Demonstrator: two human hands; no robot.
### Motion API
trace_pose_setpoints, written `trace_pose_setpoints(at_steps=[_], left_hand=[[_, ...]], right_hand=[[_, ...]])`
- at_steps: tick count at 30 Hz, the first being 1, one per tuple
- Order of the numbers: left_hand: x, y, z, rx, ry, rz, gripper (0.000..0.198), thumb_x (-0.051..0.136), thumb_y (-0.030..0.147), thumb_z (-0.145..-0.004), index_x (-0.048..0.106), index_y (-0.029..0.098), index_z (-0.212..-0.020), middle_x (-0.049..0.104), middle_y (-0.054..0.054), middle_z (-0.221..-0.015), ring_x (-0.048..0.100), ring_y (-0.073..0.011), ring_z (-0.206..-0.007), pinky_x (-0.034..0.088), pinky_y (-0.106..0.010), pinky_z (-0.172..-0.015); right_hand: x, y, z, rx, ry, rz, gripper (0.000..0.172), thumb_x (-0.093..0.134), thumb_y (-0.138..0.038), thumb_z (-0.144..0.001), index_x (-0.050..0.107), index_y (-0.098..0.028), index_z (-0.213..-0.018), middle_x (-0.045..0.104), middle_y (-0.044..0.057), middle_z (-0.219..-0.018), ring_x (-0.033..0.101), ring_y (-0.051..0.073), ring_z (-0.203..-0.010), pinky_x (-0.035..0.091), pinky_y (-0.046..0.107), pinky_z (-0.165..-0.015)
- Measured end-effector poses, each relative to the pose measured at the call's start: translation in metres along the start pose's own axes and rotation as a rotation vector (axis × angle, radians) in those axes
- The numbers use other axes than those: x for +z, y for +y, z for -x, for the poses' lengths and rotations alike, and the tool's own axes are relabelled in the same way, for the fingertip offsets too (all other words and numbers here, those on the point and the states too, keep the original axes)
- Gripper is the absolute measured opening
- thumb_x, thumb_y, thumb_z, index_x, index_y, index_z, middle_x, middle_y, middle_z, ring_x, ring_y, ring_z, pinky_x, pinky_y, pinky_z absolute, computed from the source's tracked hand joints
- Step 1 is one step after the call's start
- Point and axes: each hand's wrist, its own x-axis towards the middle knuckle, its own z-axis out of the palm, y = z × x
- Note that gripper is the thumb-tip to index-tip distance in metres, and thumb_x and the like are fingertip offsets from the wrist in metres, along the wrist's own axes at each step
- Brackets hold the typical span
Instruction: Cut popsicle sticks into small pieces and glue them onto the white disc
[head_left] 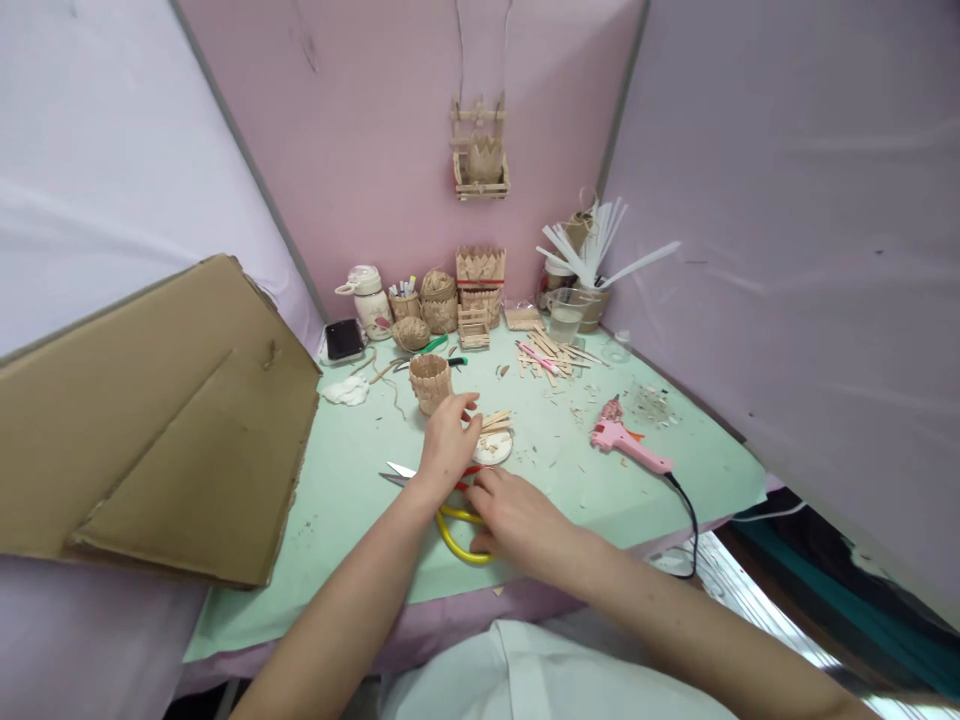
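My left hand (448, 445) reaches over the middle of the table, its fingers apart with nothing visible between them. Just beyond it stands a small round cup (430, 384) covered in wooden pieces. A white round lid (493, 447) with several cut wooden sticks (496, 422) lies beside its fingertips. My right hand (517, 512) is curled over the handles of a pair of scissors (453, 540) with yellow loops and a red part near the pivot. The scissor blades point left and pass behind my left wrist. My right fingertips are partly hidden.
A pink glue gun (630, 443) with a black cord lies at the right. Loose wooden sticks (551, 355) and a pink pen are farther back. A large cardboard piece (172, 420) leans at the left. Twine, stick-built boxes, a bottle (369, 303) and a clear cup (566, 318) line the back.
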Motion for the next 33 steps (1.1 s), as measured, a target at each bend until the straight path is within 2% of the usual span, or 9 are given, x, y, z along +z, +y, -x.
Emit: trace_pose_setpoints(at_steps=[2,4,8,11,16,25,33], left_hand=[[-0.001,0.003,-0.005,0.052,-0.130,-0.201,0.023,0.051,0.016,-0.076,0.065,0.016,-0.095,0.064,-0.009,-0.090,0.058,-0.0191,-0.079,0.043,-0.031,-0.073],[0.000,0.008,-0.010,0.068,-0.214,-0.301,0.018,0.052,0.016,-0.075,0.067,0.015,-0.085,0.064,-0.012,-0.086,0.058,-0.0232,-0.082,0.043,-0.033,-0.074],[0.008,0.013,-0.020,0.052,-0.309,-0.433,0.013,0.054,0.011,-0.071,0.067,0.012,-0.068,0.062,-0.016,-0.073,0.059,-0.0259,-0.076,0.042,-0.033,-0.070],[0.015,0.014,-0.025,0.034,-0.365,-0.512,0.016,0.051,0.007,-0.070,0.067,0.011,-0.068,0.063,-0.017,-0.072,0.060,-0.0255,-0.073,0.042,-0.033,-0.068],[0.017,0.013,-0.027,0.016,-0.415,-0.581,0.021,0.047,0.013,-0.076,0.067,0.013,-0.080,0.065,-0.015,-0.081,0.061,-0.0236,-0.077,0.043,-0.031,-0.069],[0.010,0.010,-0.031,-0.008,-0.477,-0.595,0.019,0.048,0.020,-0.078,0.064,0.016,-0.085,0.067,-0.012,-0.085,0.061,-0.0234,-0.083,0.042,-0.030,-0.069],[0.004,0.009,-0.033,-0.002,-0.443,-0.523,0.015,0.047,0.023,-0.081,0.059,0.016,-0.087,0.065,-0.011,-0.080,0.060,-0.0230,-0.078,0.040,-0.030,-0.065]], right_hand=[[0.006,-0.003,-0.005,0.044,0.008,0.005,0.033,0.067,-0.025,-0.072,0.058,-0.011,-0.101,0.059,0.011,-0.097,0.053,0.024,-0.093,0.043,0.034,-0.078],[0.009,-0.004,-0.009,0.097,0.008,0.015,0.036,0.063,-0.022,-0.074,0.055,-0.008,-0.107,0.059,0.014,-0.099,0.054,0.025,-0.093,0.043,0.035,-0.077],[0.012,-0.006,-0.013,0.176,-0.020,0.039,0.029,0.055,-0.020,-0.076,0.057,-0.007,-0.101,0.061,0.016,-0.094,0.057,0.026,-0.085,0.045,0.034,-0.071],[0.012,-0.009,-0.010,0.225,-0.040,0.054,0.024,0.052,-0.016,-0.072,0.059,-0.008,-0.093,0.062,0.014,-0.085,0.058,0.026,-0.075,0.044,0.033,-0.062],[0.009,-0.010,-0.001,0.272,-0.066,0.074,0.025,0.050,-0.012,-0.065,0.059,-0.009,-0.088,0.062,0.014,-0.078,0.059,0.026,-0.073,0.043,0.032,-0.058],[0.008,-0.010,0.004,0.266,-0.099,0.094,0.027,0.048,-0.010,-0.066,0.058,-0.008,-0.092,0.061,0.015,-0.082,0.059,0.027,-0.076,0.044,0.034,-0.061],[0.004,-0.007,0.005,0.203,-0.121,0.076,0.027,0.052,-0.011,-0.066,0.058,-0.010,-0.092,0.061,0.012,-0.084,0.058,0.025,-0.077,0.041,0.032,-0.061]])
